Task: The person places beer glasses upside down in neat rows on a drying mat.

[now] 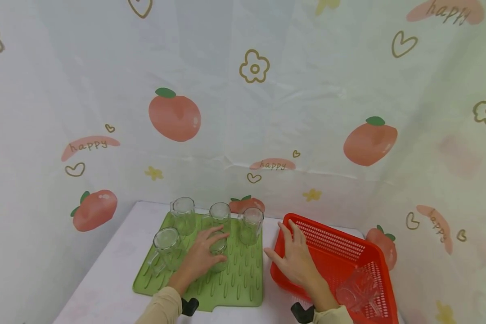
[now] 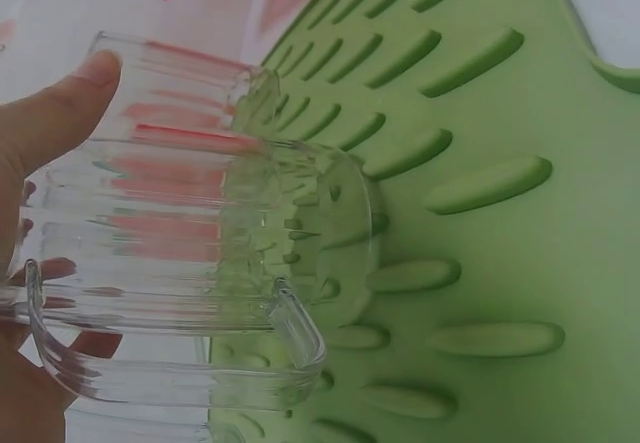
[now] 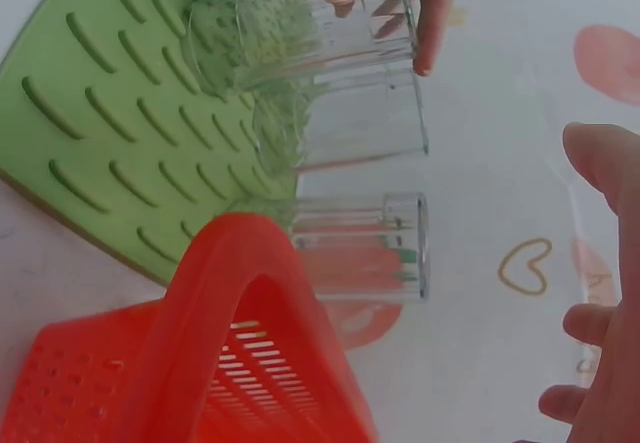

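Note:
My left hand (image 1: 204, 254) is around the upper part of a clear glass mug (image 2: 170, 233), its fingers spread and its thumb apart from the glass in the left wrist view. This mug stands upright on a green ridged drying mat (image 1: 239, 279), its handle toward the left wrist camera. Over the left rim of a red plastic basket (image 1: 332, 234) hovers my right hand (image 1: 295, 261), fingers spread and holding nothing. A glass mug (image 1: 358, 290) lies tilted inside the basket.
More glass mugs stand on the mat: one at back left (image 1: 183, 216), one at back middle (image 1: 220, 213), one at back right (image 1: 250, 225) and one at front left (image 1: 168, 247). A printed cloth (image 1: 227, 112) hangs behind the white table (image 1: 109, 279).

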The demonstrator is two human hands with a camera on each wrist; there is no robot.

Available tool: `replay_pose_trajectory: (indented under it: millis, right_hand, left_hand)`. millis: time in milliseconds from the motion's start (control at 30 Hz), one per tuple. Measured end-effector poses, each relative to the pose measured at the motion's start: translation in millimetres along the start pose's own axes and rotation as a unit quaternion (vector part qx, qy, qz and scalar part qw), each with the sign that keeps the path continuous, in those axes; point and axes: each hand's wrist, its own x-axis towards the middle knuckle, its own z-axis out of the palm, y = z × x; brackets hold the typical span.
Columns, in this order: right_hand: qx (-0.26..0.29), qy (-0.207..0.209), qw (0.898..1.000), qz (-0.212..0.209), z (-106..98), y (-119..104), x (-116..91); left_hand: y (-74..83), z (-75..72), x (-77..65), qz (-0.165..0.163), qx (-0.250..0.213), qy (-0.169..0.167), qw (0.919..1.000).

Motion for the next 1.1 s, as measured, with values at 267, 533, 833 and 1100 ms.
replay_pose_trajectory:
  millis: [267,533,833,1100]
  right_hand:
    - [-0.007,0.012,1.0,-0.007,0,7,-2]
    - [-0.01,0.004,1.0,0.005,-4,10,-2]
    - [-0.011,0.007,1.0,0.022,-14,16,-1]
    - [-0.03,0.014,0.999,0.032,-23,28,-2]
  left_hand:
    - [-1.8,1.7,0.4,0.022,0.049,0.027,0.9982]
    - [-1.7,1.6,2.6,0.0,0.039,0.009,0.9992]
    - [5.4,-13.4,4.5,-0.02,0.003,-0.002,0.9998]
    - [13.9,-42.1,8.1,0.022,-0.019,0.068,0.9973]
